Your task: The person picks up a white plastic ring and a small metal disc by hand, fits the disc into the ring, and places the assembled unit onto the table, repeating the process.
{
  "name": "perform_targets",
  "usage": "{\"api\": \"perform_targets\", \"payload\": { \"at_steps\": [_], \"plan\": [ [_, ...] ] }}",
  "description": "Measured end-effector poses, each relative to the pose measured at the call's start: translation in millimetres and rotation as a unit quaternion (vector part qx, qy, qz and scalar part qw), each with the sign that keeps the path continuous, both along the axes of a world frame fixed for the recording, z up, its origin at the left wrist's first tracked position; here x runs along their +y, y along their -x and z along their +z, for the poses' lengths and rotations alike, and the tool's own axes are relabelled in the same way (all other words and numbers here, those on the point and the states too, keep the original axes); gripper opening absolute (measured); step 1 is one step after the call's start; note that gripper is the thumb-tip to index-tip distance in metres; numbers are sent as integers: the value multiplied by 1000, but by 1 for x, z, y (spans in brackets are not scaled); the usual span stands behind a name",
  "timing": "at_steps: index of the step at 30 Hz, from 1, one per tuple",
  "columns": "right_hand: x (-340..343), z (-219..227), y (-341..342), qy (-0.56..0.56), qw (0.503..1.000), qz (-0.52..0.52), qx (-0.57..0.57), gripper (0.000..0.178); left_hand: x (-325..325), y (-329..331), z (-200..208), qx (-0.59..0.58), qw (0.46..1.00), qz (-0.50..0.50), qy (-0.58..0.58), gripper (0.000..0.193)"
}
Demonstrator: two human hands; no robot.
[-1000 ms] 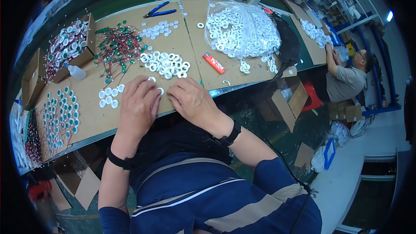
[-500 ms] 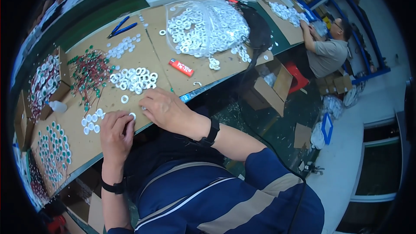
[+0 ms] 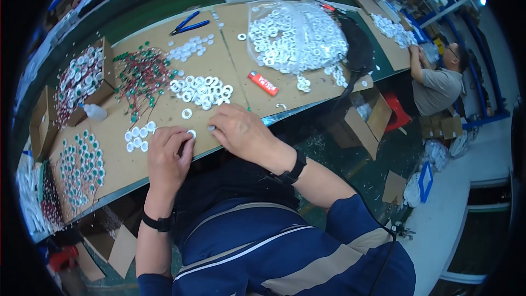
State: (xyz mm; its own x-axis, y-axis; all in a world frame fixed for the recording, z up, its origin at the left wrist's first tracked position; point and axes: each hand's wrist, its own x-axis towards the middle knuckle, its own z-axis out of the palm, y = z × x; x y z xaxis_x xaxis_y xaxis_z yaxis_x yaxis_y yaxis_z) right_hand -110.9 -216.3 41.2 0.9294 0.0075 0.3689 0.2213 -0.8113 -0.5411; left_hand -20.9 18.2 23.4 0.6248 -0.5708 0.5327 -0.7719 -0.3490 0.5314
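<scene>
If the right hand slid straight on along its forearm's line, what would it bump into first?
Probably the pile of white rings, just beyond the right hand, though exact depth is hard to judge.

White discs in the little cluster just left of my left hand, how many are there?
7 white discs show: three along the top, two in the middle, two at the bottom. Your left hand could be hiding more beside them.

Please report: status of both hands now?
Left hand: pinching white round piece. Right hand: holding small pale piece. Loose white ring lies between left hand and ring pile.
</scene>
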Motion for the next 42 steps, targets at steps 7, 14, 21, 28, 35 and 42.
{"api": "perform_targets", "payload": {
  "at_steps": [7,14,21,28,35,42],
  "plan": [
    [-4,-2,-4,-15,1000,-10,19,14,-4,-4,0,13,1000,1,-9,19],
    [1,8,-3,-2,1000,5,9,15,2,0,6,8,1000,-8,-4,18],
    [1,-3,-1,-11,1000,-17,9,19,0,2,8,34,999,-24,-14,23],
    [1,0,-5,-13,1000,-14,6,19,-3,-3,12,17,1000,-7,-18,28],
    [2,0,1,-17,999,-10,38,18,0,4,9,20,1000,-12,-7,27],
    [0,-6,-4,8,1000,-7,29,18,3,0,4,39,999,-10,-26,23]
  ]
}}
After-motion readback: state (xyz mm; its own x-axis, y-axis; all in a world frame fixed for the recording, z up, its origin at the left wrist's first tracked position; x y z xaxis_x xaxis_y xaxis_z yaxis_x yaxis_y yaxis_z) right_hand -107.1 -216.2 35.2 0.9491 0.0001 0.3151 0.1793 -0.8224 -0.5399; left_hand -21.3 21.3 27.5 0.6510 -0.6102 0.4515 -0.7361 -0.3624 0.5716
